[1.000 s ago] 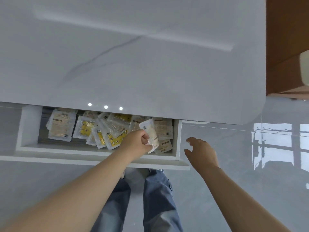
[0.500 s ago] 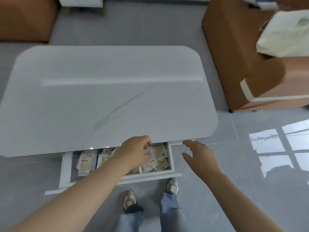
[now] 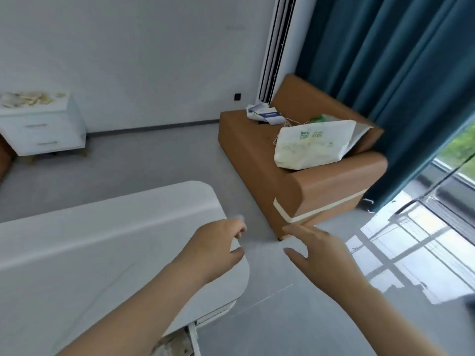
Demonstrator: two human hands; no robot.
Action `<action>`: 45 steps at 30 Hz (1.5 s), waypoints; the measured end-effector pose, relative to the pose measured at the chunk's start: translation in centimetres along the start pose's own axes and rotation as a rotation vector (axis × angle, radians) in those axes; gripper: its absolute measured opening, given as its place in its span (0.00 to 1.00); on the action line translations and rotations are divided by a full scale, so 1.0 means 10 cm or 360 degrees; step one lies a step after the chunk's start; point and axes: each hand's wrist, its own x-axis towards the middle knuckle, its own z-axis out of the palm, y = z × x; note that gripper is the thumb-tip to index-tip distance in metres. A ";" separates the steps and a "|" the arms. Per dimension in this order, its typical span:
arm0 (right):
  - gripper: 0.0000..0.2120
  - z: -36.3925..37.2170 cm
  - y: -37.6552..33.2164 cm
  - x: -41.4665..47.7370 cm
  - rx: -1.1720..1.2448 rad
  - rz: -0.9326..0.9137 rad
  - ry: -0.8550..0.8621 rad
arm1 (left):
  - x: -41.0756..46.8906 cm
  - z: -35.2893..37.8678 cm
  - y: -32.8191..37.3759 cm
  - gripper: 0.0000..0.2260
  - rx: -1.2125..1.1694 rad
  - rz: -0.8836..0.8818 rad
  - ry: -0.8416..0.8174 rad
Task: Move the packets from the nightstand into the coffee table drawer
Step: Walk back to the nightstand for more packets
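While a heap of packets [image 3: 30,98] lies on the nightstand [image 3: 51,129] — well beyond the far edge of the coffee table [image 3: 102,240] — a few more seem to sit in the drawer [image 3: 193,337] open under its near edge, though blur hides detail. Partly done, I judge. Over the table's corner the left hand [image 3: 213,253] is loosely curled, empty; just off that corner the right hand [image 3: 323,255] spreads flat, holding nothing.

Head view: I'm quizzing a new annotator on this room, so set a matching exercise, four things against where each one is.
Things:
1. packets
2. white bag
3. left hand
4. curtain

Places:
A. beside the window
B. over a corner of the coffee table
C. on the nightstand
D. on the brown sofa

Pairs: 1-C, 2-D, 3-B, 4-A
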 end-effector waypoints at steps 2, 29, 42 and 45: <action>0.17 -0.44 0.29 0.05 -0.0056 0.0022 0.0100 | 0.29 -0.15 0.43 0.14 0.0037 0.0123 0.0075; 0.19 -2.73 2.33 2.14 -0.0230 0.0037 0.0730 | 3.67 -1.13 2.17 0.15 0.0233 0.0591 0.0559; 0.22 -2.98 3.65 3.90 -0.0231 -0.0193 0.0597 | 5.43 -0.97 2.53 0.15 0.0349 0.0373 0.0645; 0.22 -2.95 3.68 4.37 -0.0184 -0.0302 0.0536 | 5.63 -1.01 2.36 0.15 0.0333 0.0232 0.0649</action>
